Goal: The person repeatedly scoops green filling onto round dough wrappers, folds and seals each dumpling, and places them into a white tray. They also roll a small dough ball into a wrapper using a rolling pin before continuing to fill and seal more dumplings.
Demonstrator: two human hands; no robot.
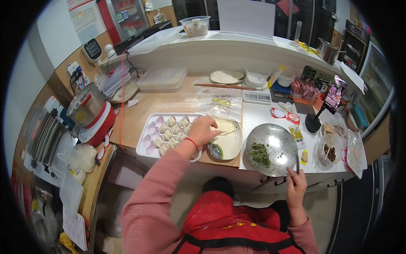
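The left grip [202, 130] touches wrappers [226, 128] on a plate [234, 146], pinch unclear; the right grip [297, 187] is closed around a dark handle [297, 164] beside the metal bowl [281, 143], near the surface's [264, 115] front edge. Bare board [171, 99] stretches behind the dumpling tray [141, 150].

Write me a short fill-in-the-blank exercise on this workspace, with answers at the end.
1. The person's ____ hand touches the thin, pale dough wrappers.
2. The chopped mixture in the round silver metal bowl is ____ in colour.
3. The cream-coloured plate lies between that bowl and the white plastic ____ of pale dumplings.
4. The black stand holds up a lit ____.

Missing words: left; green; tray; phone.
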